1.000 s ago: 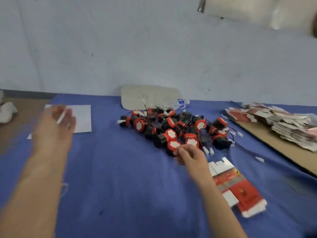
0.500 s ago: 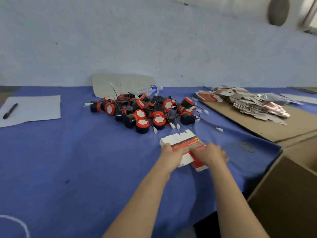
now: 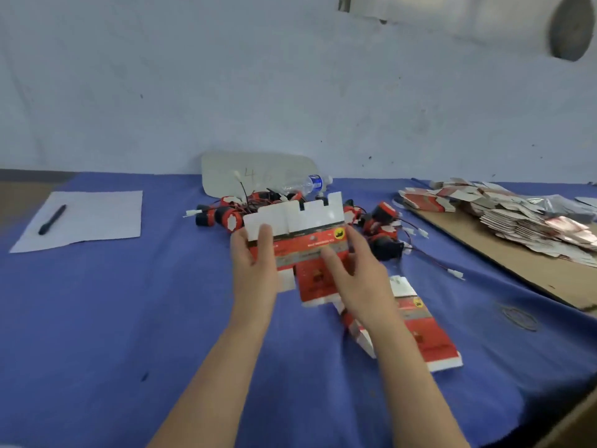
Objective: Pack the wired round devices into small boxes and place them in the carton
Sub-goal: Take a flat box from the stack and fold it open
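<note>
Left hand (image 3: 255, 257): grips flat box (image 3: 303, 234) at its left edge, frame center.
Right hand (image 3: 358, 270): fingers pinch its right side.
Devices (image 3: 381, 221): piled behind.

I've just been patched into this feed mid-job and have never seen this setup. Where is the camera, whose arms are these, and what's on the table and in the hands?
There is no machine here. A person works with bare hands, and the single picture comes from a camera worn on their head, looking forward and down.

The left hand and right hand both grip one unfolded small box, a red and white card blank held up above the blue cloth.

Behind it lies the pile of wired round devices, black and red with thin leads. Another flat box lies on the cloth by the right forearm. A stack of flat boxes sits on brown cardboard at the right.

At the far left is a sheet of paper with a pen on it. A water bottle lies near the wall.
</note>
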Action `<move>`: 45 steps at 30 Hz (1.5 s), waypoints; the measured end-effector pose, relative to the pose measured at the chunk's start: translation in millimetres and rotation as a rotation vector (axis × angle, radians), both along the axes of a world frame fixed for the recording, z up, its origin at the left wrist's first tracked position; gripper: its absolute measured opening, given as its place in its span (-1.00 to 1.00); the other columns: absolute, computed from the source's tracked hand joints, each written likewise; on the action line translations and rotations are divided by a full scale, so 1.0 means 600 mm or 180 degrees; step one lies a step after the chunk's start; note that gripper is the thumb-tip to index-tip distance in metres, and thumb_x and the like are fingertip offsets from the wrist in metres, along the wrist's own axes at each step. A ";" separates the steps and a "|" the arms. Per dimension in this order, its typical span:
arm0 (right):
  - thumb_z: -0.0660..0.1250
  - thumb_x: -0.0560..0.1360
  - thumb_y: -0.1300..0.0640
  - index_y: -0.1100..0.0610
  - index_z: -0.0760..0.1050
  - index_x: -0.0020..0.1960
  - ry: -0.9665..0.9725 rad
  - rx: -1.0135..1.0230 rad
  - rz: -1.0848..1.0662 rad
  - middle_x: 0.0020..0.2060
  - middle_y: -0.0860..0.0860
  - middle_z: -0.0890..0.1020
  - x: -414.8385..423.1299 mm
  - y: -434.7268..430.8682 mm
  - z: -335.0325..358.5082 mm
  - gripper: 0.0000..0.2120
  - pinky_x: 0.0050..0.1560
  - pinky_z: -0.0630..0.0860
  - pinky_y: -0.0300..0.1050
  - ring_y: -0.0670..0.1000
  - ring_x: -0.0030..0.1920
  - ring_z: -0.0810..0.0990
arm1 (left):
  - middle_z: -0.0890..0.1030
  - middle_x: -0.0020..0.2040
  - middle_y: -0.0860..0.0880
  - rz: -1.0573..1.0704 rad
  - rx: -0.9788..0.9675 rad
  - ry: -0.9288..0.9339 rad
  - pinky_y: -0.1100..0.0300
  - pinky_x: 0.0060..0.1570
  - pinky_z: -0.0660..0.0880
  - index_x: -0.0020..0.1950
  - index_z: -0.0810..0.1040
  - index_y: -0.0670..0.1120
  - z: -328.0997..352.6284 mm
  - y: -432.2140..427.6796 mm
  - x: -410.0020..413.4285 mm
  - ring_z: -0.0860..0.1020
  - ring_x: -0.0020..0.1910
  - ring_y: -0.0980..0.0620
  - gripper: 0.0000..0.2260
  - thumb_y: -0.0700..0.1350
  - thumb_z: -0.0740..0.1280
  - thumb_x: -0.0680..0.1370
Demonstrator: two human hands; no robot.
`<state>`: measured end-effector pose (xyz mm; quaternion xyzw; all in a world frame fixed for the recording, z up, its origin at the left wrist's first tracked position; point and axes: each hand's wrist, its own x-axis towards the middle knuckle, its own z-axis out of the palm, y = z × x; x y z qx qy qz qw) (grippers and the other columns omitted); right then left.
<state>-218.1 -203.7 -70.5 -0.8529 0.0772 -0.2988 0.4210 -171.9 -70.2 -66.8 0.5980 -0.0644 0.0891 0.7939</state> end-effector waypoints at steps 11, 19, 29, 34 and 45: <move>0.14 0.62 -0.02 0.04 0.50 -0.09 -0.0234 0.1797 0.1017 -0.30 -0.24 0.62 0.140 0.182 -0.071 -0.77 -0.21 0.43 -0.42 -0.31 -0.25 0.54 | 0.50 -0.08 0.12 0.1172 0.0436 -0.0197 0.51 -0.33 0.41 0.06 0.29 -0.04 -0.067 0.143 0.087 0.51 -0.21 0.41 -0.62 0.23 0.22 0.46; 0.10 0.51 -0.17 -0.04 0.48 0.25 -0.0314 0.2049 0.1493 0.14 -0.09 0.62 0.134 0.199 -0.083 -0.59 0.20 0.46 -0.23 -0.15 0.19 0.54 | 0.33 0.31 0.23 0.0303 0.0929 -0.0852 0.06 0.35 0.33 0.25 0.28 0.25 -0.089 0.131 0.081 0.29 0.37 0.17 -0.58 -0.07 0.11 0.43; 0.16 0.59 0.24 -0.21 0.51 0.19 -0.0204 0.2164 0.1454 0.06 -0.22 0.64 0.140 0.173 -0.091 -0.61 -0.02 0.52 -0.32 -0.22 0.06 0.59 | 0.42 0.27 0.22 -0.0099 0.0538 -0.0721 0.37 0.11 0.45 0.26 0.33 0.19 -0.099 0.128 0.071 0.43 0.22 0.27 -0.69 0.10 0.07 0.52; 0.07 0.49 0.45 -0.17 0.55 -0.01 -0.0215 0.2282 0.0993 -0.10 -0.19 0.65 0.145 0.184 -0.096 -0.45 0.03 0.52 -0.12 -0.10 -0.05 0.57 | 0.37 0.31 0.22 -0.0022 0.1035 -0.0897 0.32 0.31 0.29 0.30 0.26 0.23 -0.099 0.129 0.066 0.34 0.32 0.26 -0.59 0.27 0.04 0.48; 0.18 0.59 -0.09 -0.29 0.59 0.06 0.0220 0.2178 0.1746 0.20 -0.20 0.59 0.144 0.172 -0.091 -0.79 0.38 0.35 0.00 -0.13 0.30 0.47 | 0.31 0.20 0.35 0.0087 0.1193 -0.0613 0.65 0.02 0.25 0.35 0.21 0.21 -0.110 0.134 0.088 0.29 0.11 0.60 -0.51 -0.34 0.09 0.61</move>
